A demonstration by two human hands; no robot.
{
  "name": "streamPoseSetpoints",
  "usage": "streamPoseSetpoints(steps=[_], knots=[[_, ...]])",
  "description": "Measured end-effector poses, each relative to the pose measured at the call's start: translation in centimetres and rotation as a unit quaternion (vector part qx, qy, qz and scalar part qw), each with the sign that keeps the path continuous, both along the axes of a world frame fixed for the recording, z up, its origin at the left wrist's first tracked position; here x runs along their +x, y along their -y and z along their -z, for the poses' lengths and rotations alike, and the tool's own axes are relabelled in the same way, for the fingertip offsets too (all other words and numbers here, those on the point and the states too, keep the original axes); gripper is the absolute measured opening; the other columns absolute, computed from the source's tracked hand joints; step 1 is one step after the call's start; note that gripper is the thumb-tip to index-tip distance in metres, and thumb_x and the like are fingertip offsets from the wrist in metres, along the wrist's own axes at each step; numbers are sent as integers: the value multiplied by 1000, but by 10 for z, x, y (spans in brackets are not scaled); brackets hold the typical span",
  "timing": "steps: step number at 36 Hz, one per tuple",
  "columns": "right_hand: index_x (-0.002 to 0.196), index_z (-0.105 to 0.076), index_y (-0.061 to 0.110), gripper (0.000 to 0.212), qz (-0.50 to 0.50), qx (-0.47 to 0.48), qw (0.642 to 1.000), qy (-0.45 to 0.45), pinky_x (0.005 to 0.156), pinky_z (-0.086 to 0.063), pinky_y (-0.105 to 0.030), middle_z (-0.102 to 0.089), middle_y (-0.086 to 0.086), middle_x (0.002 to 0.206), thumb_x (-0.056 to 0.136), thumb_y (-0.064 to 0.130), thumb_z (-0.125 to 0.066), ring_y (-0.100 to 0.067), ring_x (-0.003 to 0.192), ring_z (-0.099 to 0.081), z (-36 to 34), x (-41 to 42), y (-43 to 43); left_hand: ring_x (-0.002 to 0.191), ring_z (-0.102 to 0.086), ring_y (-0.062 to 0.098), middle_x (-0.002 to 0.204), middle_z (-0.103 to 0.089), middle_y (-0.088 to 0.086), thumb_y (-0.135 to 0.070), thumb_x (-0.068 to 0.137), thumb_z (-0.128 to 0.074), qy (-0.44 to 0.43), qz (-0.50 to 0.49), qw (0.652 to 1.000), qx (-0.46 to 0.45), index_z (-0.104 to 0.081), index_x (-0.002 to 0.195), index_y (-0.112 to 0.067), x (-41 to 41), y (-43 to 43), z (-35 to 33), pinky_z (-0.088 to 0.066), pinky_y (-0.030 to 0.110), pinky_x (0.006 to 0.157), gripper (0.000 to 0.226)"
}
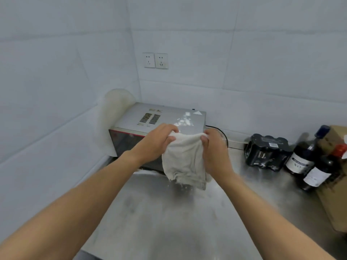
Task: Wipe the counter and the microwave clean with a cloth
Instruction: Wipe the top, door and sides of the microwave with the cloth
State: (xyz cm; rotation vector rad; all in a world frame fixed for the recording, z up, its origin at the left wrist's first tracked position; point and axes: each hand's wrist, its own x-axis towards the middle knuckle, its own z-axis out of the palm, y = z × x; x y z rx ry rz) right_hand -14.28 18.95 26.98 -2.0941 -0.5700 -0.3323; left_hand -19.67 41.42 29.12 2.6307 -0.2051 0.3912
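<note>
both hands hold the cloth up in the air. the left hand (157,141) pinches one top corner and the right hand (216,152) pinches the other, with fingers curled tight on it. the cloth (184,160) hangs down between them, in front of the microwave (169,113) and just above the counter (169,222). i cannot tell if its ragged bottom edge touches the counter.

white bits (185,119) lie on top of the microwave, near its right side. white dust (150,173) also lies on the counter by the cloth. i think neither place is clean yet.

here is what could go wrong. if the cloth gets shaken, dirt in it could fall back on the counter. a wipe across the top of the microwave could push the white bits into the slots (150,118), and then they would be hard to get out. a big wipe to the right could snag the black cord (219,130) or bump the dark bottles (302,158), and they look easy to tip.

now the things that hold stuff. a pack (266,151) wrapped in clear plastic holds dark cans and sits on the counter at the right. the dark bottles stand just beside it with their caps on. i cannot see how full they are. a brown box (336,203) sits at the far right, and i cannot see what is in it.
</note>
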Motion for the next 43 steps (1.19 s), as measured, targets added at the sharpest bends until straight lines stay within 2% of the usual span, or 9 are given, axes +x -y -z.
streamPoseSetpoints(steps=[3,8,24,28,32,35,38,40,43], knots=[[97,-46,22,20,4,-24,1000,8,70,-40,-41,-54,-2,95,111,33,-36,-23,83,-51,14,7,-30,112,-54,13,128,-55,-4,-25,110,-48,-22,-10,1000,-17,-54,129,-26,4,-27,9,-44,30,98,20],[113,-51,14,25,6,-45,999,20,74,-36,-35,-55,-4,101,110,31,-34,-24,89,-51,43,16,-75,110,-60,17,129,-53,-5,-21,110,-48,-61,-17,997,-39,-53,129,-28,14,-71,36,-48,31,101,21],[106,-49,16,8,-36,-153,973,-168,75,-34,-31,-54,-2,102,107,18,-42,-23,91,-53,240,-3,-181,113,-52,13,125,-58,-1,-19,106,-53,-233,-36,967,-101,-60,125,-20,-4,-179,248,-36,23,94,20],[107,-45,21,9,-52,-181,961,-203,75,-41,-35,-55,-3,104,109,26,-37,-24,90,-55,286,0,-201,111,-55,15,121,-57,-3,-24,107,-52,-266,-66,953,-126,-60,123,-25,-8,-194,297,-43,32,102,18],[131,-53,14,27,-18,-182,973,-143,88,-52,-43,-54,-11,126,105,17,-47,-33,105,-59,315,0,-216,109,-58,20,122,-58,1,-25,105,-57,-242,-110,954,-139,-61,125,-22,-4,-199,329,-47,38,101,21],[141,-52,11,46,-30,-246,968,-37,107,-45,-47,-51,-17,143,96,23,-55,-35,130,-49,327,-7,-224,116,-51,19,130,-53,1,-32,101,-63,-227,-122,961,-97,-58,131,-22,-5,-196,350,-44,35,103,32],[157,-35,19,63,-162,-339,926,-42,126,-23,-49,-31,-19,163,100,42,-46,-35,153,-25,342,-20,-232,118,-49,23,129,-56,2,-34,98,-59,-157,-138,978,-17,-63,124,-21,-12,-191,362,-45,37,100,29],[164,-11,29,68,-208,-386,895,-82,129,-7,-49,-4,-14,171,104,55,-28,-32,159,1,354,-26,-234,117,-54,24,125,-60,1,-36,97,-44,-143,-119,982,24,-66,117,-21,-22,-187,364,-47,39,98,33],[164,-8,32,71,-205,-405,886,-93,126,-1,-51,9,-10,171,102,67,-17,-30,158,12,362,-29,-234,129,-54,24,135,-60,2,-34,96,-40,-143,-89,982,87,-63,130,-18,-40,-182,371,-49,41,105,44]])
